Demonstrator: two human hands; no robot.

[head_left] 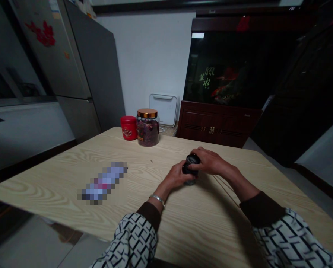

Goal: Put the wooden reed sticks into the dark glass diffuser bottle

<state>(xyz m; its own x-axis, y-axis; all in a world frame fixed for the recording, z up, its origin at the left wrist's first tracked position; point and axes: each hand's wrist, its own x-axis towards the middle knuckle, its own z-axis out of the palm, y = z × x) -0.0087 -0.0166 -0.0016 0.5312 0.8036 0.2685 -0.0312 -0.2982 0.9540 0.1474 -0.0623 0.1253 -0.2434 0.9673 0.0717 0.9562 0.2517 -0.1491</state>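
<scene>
Both hands are on a small upright black-topped container (193, 159), right of the middle of the wooden table (144, 190). Its round top is glossy black, and the bit of base that shows below looks greyish. My left hand (178, 175) is wrapped round its lower side, with a silver bangle on the wrist. At the upper right side, my right hand (209, 160) grips it near the top, fingers curled over the far edge. The fingers hide much of the container, so its exact kind is unclear. Two thin pale sticks or cords (225, 188) lie under my right forearm.
Towards the table's back edge stand a red canister (129, 128) and a clear jar (148, 130) with a copper-coloured lid and dark purple contents. A blurred-out flat object (103, 183) lies at left. Behind are a fridge (99, 67) and a dark cabinet with an aquarium (219, 74).
</scene>
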